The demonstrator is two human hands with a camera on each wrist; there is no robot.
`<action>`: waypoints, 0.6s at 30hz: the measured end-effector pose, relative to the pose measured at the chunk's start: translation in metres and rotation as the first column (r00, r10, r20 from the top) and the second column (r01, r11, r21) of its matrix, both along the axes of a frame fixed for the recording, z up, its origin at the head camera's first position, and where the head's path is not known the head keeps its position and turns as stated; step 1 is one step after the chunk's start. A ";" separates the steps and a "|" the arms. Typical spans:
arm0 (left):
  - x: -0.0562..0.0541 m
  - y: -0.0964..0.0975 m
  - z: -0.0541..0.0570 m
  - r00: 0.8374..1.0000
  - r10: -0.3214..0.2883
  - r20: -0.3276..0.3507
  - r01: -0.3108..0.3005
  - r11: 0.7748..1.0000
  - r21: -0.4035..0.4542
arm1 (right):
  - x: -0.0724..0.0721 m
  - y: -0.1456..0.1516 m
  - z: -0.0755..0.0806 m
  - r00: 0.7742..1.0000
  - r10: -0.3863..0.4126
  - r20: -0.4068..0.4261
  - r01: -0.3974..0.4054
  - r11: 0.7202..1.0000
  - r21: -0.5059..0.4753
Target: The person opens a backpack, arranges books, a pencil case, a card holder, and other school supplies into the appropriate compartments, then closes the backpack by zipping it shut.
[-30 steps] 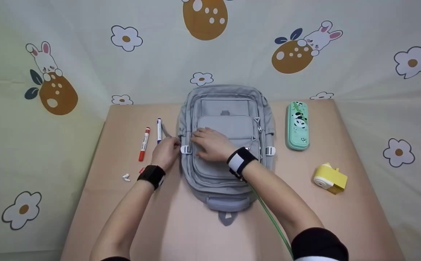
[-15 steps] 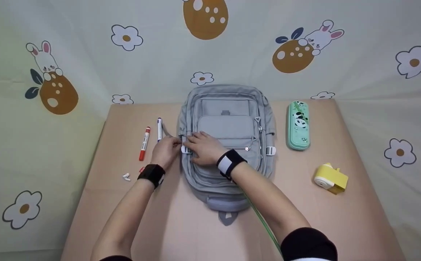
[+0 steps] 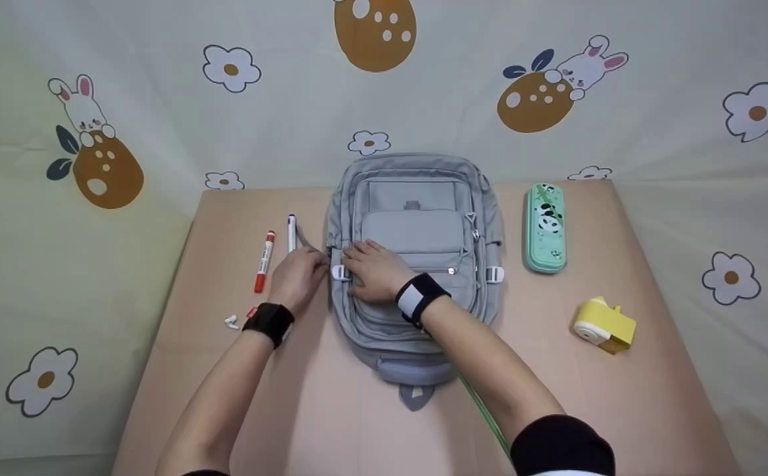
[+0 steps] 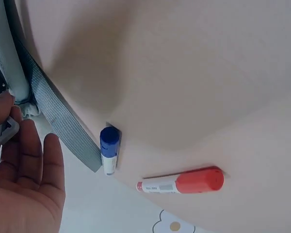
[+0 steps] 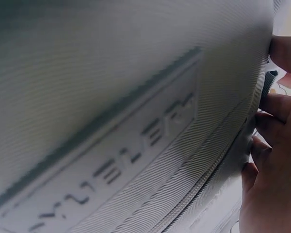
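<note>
A grey backpack (image 3: 417,231) lies front side up in the middle of the table. At its left side my left hand (image 3: 294,277) pinches a small grey triangular zipper pull (image 4: 8,130) between thumb and finger; the other fingers are loosely bent. My right hand (image 3: 377,271) rests on the backpack's front near its left edge, fingers spread. In the right wrist view its fingers (image 5: 274,124) press along the bag's side, and a lettered label (image 5: 116,165) shows on the fabric. Beside the left hand, a grey strap (image 4: 63,116) trails from the bag.
A blue-capped marker (image 4: 109,145) lies at the strap's end, with a red marker (image 3: 264,261) to its left. White earbuds (image 3: 231,322) lie near the left wrist. On the right are a green panda pencil case (image 3: 545,228) and a yellow sharpener-like object (image 3: 603,325).
My right hand has slid left across the backpack's front to its left edge and stayed there. The left hand has shifted slightly left and toward me, still at the bag's side.
</note>
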State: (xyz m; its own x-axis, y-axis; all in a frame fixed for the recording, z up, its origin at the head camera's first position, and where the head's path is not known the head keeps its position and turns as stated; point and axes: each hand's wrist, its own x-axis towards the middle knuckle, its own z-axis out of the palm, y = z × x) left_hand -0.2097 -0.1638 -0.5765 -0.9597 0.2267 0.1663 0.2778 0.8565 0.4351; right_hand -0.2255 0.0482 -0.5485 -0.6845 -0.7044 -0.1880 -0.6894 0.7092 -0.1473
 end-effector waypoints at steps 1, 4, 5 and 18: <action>0.001 -0.001 0.000 1.000 -0.010 -0.008 0.010 1.000 -0.007 | 0.000 0.000 0.000 1.000 -0.002 0.001 0.002 1.000 0.002; 0.004 -0.003 0.001 0.999 -0.051 -0.016 0.050 0.998 -0.043 | 0.000 0.000 0.000 1.000 -0.001 0.002 0.001 1.000 0.000; 0.005 -0.004 0.002 0.998 -0.063 -0.005 0.063 0.996 -0.057 | 0.000 0.000 0.000 1.000 -0.001 0.003 0.001 1.000 -0.001; 0.021 -0.011 0.009 0.974 -0.136 0.179 0.135 0.991 0.021 | 0.002 -0.001 0.002 1.000 -0.008 -0.001 0.008 1.000 0.001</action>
